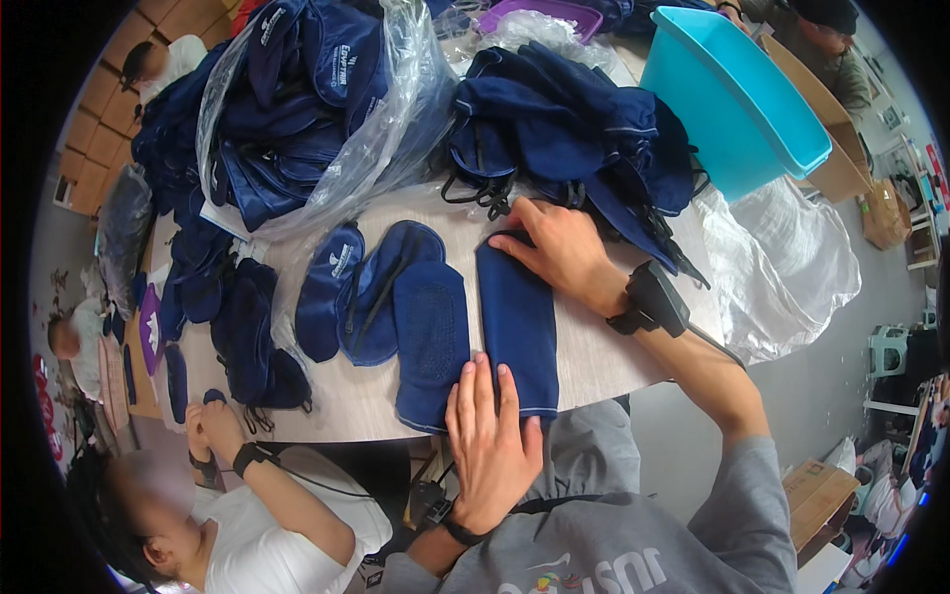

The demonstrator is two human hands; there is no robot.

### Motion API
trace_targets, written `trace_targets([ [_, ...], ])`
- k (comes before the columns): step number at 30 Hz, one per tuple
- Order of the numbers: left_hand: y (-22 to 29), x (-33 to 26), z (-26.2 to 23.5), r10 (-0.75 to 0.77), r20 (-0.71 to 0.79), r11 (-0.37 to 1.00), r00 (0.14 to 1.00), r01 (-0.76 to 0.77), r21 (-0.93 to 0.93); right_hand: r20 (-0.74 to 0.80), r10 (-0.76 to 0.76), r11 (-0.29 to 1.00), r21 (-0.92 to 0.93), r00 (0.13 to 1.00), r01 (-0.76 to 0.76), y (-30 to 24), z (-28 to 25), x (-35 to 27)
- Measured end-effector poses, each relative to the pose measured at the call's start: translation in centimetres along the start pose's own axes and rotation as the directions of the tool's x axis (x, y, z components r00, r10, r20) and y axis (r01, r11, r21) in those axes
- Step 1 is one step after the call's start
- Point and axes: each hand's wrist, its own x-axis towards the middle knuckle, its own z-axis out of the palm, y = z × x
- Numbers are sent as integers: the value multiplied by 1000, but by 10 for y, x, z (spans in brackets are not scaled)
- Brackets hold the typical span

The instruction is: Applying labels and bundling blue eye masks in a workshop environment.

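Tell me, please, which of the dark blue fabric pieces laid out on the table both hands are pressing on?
The long flat rectangular blue piece, rightmost in the row. The left hand presses its near end, the right hand its far end; the eye masks to its left lie untouched.

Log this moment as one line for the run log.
left hand: flat on navy cloth strip, near end | right hand: pressing its far end | beside: navy sock, eye masks
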Motion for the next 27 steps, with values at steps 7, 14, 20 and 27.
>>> trace_targets([
  [7,-11,18,-19,353,-126,843,927,-373,-388,-163,-289,918,-328,943,224,-32,-7,-21],
  [14,-27,0,-3,481,140,831,866,-398,-389,109,-244,915,-304,964,266,-37,5,-50],
  [20,-32,-30,-13,398,-129,759,908,-405,-511,163,-165,949,-242,973,202,-32,9,-34],
  [27,-12,5,13,335,50,930,941,-322,-179,86,-233,929,-275,969,247,-32,11,-37],
])
